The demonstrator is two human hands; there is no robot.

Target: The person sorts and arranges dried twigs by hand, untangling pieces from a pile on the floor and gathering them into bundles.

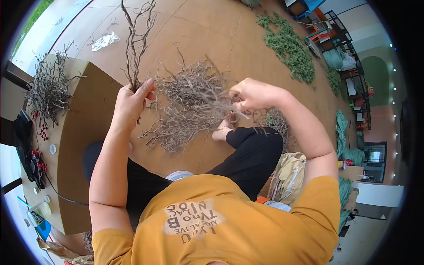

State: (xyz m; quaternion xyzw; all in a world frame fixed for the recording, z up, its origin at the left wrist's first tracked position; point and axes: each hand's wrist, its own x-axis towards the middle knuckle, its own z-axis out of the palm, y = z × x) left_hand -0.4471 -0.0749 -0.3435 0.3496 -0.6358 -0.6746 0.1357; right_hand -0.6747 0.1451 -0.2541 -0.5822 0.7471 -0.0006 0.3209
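Twigs [136,48] in left hand [131,105], stems [134,73] between thumb [143,89] and fingers [152,95], tips [125,9] beyond

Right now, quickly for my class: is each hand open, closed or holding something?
Left hand: closed, holding a bundle of twigs.
Right hand: curled beside blurred branches; whether it grips any cannot be told.

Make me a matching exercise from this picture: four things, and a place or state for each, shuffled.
1. Left hand
2. Green foliage
3. Red berries
4. Silvery scrap

A. On the brown tabletop at left
B. On the floor, picture's upper right
C. On the floor, picture's upper left
D. Gripping twigs

Pairs: 1-D, 2-B, 3-A, 4-C
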